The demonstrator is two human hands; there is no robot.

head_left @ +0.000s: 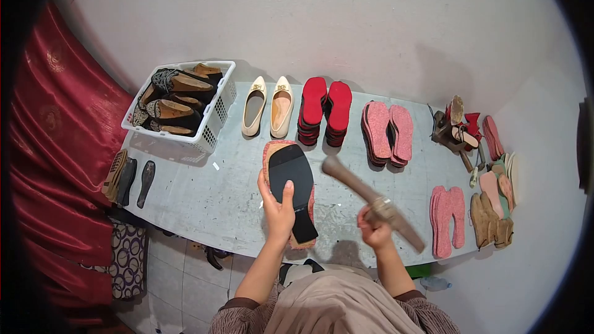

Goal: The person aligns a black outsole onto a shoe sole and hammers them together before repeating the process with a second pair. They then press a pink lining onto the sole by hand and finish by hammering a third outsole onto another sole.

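My left hand [279,213] holds a black sole [294,176] together with a tan and pink insole piece [270,153] beneath it, thumb on top of the black surface. To the right, my right hand [375,229] is closed around a brown tool [352,182], which looks like a hammer and slants from upper left to lower right above the table. The tool and the sole are apart. Beyond them stand a pair of cream flat shoes [281,108], stacks of red soles [314,102] and stacks of pink soles [401,133].
A white basket [218,111] full of shoes stands at the table's back left. Dark soles [146,182] lie at the left. Pink pieces [442,222], brown pieces [484,222] and tools [468,162] are at the right. A red curtain [68,148] hangs left.
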